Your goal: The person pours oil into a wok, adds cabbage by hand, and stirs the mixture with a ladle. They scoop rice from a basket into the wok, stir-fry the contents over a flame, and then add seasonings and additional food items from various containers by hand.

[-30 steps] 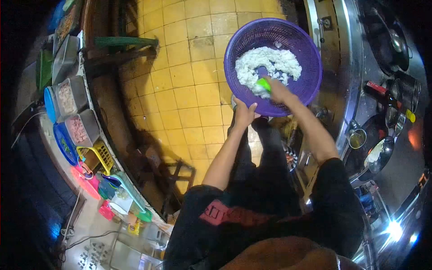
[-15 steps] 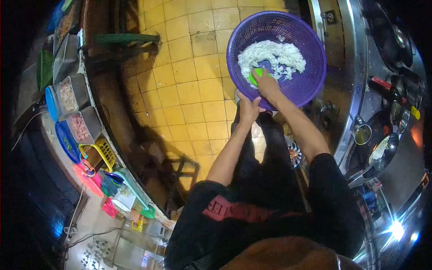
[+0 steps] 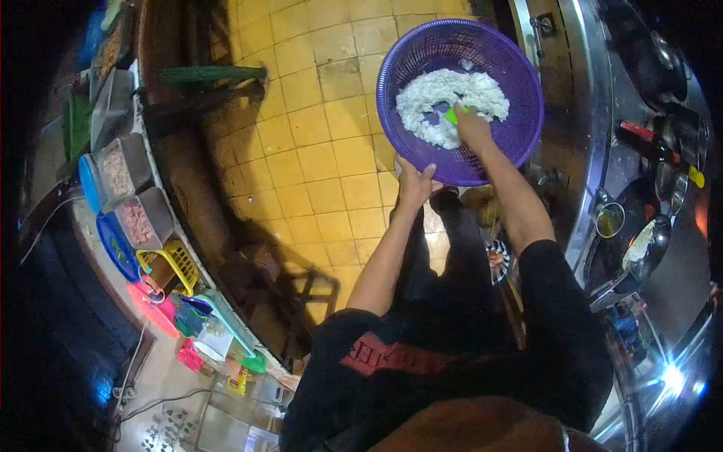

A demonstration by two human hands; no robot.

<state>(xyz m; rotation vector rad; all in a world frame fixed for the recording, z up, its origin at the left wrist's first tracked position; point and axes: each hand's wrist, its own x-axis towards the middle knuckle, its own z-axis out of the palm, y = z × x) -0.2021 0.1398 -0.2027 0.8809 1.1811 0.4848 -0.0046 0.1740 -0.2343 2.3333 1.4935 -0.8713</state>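
Note:
A large purple basket (image 3: pixel 520 143) with a perforated wall holds a ring of white rice (image 3: pixel 433 90). My left hand (image 3: pixel 416 181) grips the near left rim of the basket, thumb up at the edge. Inside the basket, my right hand (image 3: pixel 474 129) is closed round a bright green tool (image 3: pixel 452 116), which touches the rice near the middle. Much of the tool is hidden by my fingers.
Yellow floor tiles (image 3: pixel 324 151) lie below. On the left counter are metal trays of pale food (image 3: pixel 117 172) and pink food (image 3: pixel 135 222), and a yellow basket (image 3: pixel 181 265). To the right are a wok (image 3: pixel 651 245) and a red-capped bottle (image 3: pixel 640 135).
My right hand has moved right and slightly up with the green tool. Rice now lies where the tool was, at the basket's lower left. My left hand stays on the rim.

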